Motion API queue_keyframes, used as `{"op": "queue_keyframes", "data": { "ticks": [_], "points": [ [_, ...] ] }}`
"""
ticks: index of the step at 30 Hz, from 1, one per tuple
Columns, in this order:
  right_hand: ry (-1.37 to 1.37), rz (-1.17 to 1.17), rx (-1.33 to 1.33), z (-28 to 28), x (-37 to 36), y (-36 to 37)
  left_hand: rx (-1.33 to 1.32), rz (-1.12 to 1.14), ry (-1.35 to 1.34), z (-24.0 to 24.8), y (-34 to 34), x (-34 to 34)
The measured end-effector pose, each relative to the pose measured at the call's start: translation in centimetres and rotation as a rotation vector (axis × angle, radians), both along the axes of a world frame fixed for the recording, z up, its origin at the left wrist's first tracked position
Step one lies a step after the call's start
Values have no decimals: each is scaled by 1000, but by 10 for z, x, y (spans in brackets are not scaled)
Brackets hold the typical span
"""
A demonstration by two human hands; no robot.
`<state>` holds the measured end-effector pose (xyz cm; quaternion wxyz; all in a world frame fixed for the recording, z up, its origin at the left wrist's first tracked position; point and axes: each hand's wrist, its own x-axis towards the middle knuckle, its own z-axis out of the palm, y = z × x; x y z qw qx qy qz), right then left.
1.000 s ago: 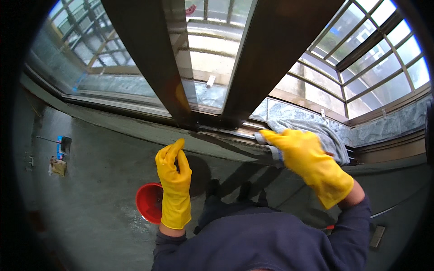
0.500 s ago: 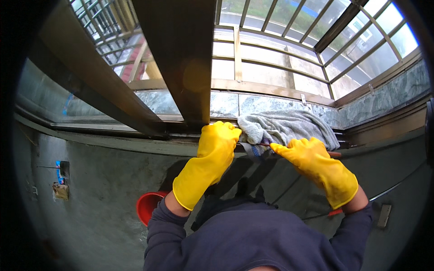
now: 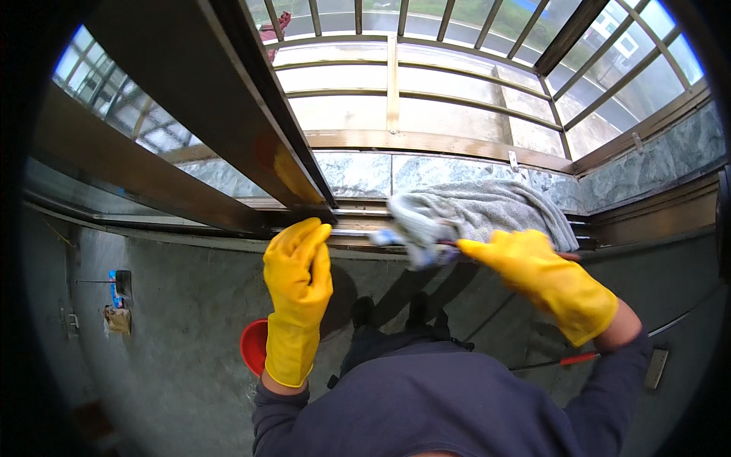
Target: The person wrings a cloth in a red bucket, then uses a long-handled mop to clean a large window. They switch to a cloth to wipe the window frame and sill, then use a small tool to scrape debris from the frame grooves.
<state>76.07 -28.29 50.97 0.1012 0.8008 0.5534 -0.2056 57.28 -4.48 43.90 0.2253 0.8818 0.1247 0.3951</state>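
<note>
Both my hands wear long yellow rubber gloves. My left hand (image 3: 298,293) is by the lower end of the brown window sash (image 3: 285,167). Its fingers are stretched upward, slightly bent, with nothing seen in them. In my right hand (image 3: 537,278) is a thin reddish-handled tool (image 3: 448,242), its far end lost in a blurred, pale bunched cloth (image 3: 419,221) over the window track (image 3: 358,227). What kind of tool it is I cannot make out. Behind that hand a grey towel (image 3: 506,206) lies crumpled along the sill.
Beyond the tiled ledge (image 3: 354,174) stands a metal window grille (image 3: 392,91). A red bucket (image 3: 255,346) is on the floor beside my left forearm. At the far left lies a dustpan (image 3: 123,283). A long pole with a red grip (image 3: 579,359) lies near my right elbow.
My left hand has come off the track's edge and moved left and down, its fingers straighter. The sash now stands further left. The pale cloth by my right hand has shifted left.
</note>
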Motion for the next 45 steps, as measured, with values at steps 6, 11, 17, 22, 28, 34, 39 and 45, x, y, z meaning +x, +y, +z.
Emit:
{"op": "queue_keyframes", "data": {
  "ticks": [6,11,17,22,28,34,39,45],
  "points": [
    [-213,-253,-24,5,30,-129,-42,152,-10,-12,-14,0],
    [-218,-558,-390,41,66,-154,-90,-103,-20,-9,-37,21],
    [-353,-481,-376,43,72,-182,-163,-475,95,0,-85,76],
    [-269,-380,-186,39,89,-210,138,-690,336,3,-167,139],
    [-271,-346,225,17,73,-229,122,-564,217,-45,-254,212],
    [-8,-380,607,12,68,-229,-883,-705,249,-20,-230,210],
    [-184,-184,846,27,69,-154,-809,-485,65,55,-150,179],
    [-314,164,919,-25,37,-29,-534,-124,51,72,-58,82]
  ]
}}
